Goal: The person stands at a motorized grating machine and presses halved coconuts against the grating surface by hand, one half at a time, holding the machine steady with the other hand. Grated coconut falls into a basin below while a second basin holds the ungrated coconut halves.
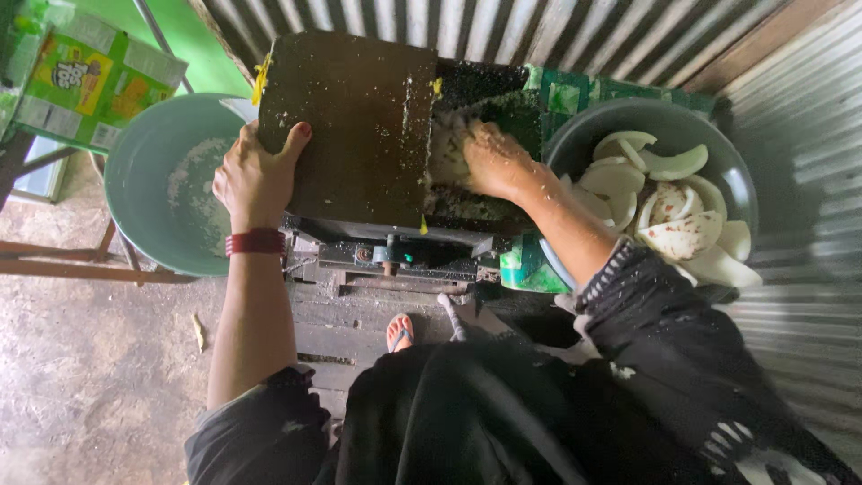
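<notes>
A dark metal grating machine stands in the middle, flecked with white shreds. My left hand grips the left edge of its flat cover; a red band sits on that wrist. My right hand presses a white coconut piece down into the machine's opening, fingers curled over it. To the right, a grey bowl holds several white coconut pieces. On the left a green basin catches white grated shreds.
Corrugated metal sheets wall the back and right side. A green printed carton lies at the top left over a metal frame. My foot in a sandal rests on wooden planks below the machine. Bare concrete floor spreads left.
</notes>
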`<state>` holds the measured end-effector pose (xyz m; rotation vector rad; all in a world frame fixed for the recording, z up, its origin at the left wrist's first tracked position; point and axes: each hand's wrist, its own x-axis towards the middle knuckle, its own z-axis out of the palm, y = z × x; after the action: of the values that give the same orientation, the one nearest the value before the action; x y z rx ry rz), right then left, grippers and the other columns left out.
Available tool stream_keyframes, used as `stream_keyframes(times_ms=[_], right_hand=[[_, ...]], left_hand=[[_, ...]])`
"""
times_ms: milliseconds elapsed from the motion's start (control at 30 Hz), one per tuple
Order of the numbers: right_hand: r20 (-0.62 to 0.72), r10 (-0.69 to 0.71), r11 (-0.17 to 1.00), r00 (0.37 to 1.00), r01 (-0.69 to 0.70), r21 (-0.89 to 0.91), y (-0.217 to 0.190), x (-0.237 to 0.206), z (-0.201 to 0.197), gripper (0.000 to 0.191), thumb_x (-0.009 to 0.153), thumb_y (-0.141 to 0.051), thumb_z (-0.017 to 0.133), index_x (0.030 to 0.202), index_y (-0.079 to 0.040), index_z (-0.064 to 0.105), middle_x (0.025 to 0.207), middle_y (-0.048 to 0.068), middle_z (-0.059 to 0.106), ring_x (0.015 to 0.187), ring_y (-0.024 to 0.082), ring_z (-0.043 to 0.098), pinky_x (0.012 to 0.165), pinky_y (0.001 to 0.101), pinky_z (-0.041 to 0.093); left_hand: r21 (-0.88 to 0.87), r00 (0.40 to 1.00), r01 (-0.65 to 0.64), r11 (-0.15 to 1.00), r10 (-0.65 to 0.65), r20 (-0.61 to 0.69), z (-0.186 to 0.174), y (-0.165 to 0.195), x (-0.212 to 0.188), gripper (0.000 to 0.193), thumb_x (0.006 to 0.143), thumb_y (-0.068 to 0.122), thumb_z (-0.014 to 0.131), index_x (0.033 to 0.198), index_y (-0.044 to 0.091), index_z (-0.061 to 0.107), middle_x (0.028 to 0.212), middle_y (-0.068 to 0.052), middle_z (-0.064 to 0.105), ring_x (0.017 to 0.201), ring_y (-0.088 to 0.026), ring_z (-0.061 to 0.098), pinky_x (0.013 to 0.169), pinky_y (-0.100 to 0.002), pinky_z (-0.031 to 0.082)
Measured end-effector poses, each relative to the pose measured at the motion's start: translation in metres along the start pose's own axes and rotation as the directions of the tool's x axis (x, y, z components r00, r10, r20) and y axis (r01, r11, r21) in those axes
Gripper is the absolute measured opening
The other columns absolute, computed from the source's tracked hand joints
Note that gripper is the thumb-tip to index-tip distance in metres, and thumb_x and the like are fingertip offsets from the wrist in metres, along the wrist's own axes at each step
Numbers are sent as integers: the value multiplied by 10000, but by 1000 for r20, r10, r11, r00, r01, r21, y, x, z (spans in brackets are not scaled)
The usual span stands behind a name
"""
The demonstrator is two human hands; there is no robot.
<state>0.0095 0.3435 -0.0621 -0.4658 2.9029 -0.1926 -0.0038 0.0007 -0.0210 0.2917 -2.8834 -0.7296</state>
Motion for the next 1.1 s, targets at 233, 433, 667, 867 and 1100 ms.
stream_keyframes(times_ms=[233,433,667,867,1100], right_hand=[[-38,9,996,999,-12,-92,-6,-1,13,380,797,-146,720,1103,79,705,928,268,724,930,399,733,790,468,611],[-132,-39,998,990,32,-49,-12,-1,18,105,731,-34,675,770,34,745,815,268,720,824,396,745,777,465,609],[-233,-135,991,963,133,-24,-21,2,24,67,726,-30,688,682,-19,737,730,220,721,727,358,749,730,466,604],[-233,-121,992,965,106,-72,-23,8,34,80,749,-60,684,703,-39,746,739,216,721,736,369,744,718,465,605],[70,152,987,986,-155,40,2,0,11,329,1077,-167,513,894,-7,735,811,210,694,811,356,744,754,495,581]], left_hand=[[14,1000,0,1000,0,-13,3,-2,2,901,849,812,645,1352,64,625,1196,-218,710,1128,-438,649,967,-531,459],[52,1000,14,999,-14,1,2,1,4,948,857,832,624,1375,38,594,1244,-264,673,1131,-466,635,979,-552,441],[57,1000,23,998,-24,16,1,4,4,943,857,830,597,1381,47,591,1266,-240,677,1153,-454,638,996,-543,446],[63,1000,19,998,-20,7,1,3,3,949,858,837,608,1379,44,598,1254,-249,675,1144,-471,630,990,-543,447],[9,1000,4,1000,-4,1,-3,1,2,938,828,833,632,1335,44,632,1220,-241,692,1134,-462,637,969,-546,455]])
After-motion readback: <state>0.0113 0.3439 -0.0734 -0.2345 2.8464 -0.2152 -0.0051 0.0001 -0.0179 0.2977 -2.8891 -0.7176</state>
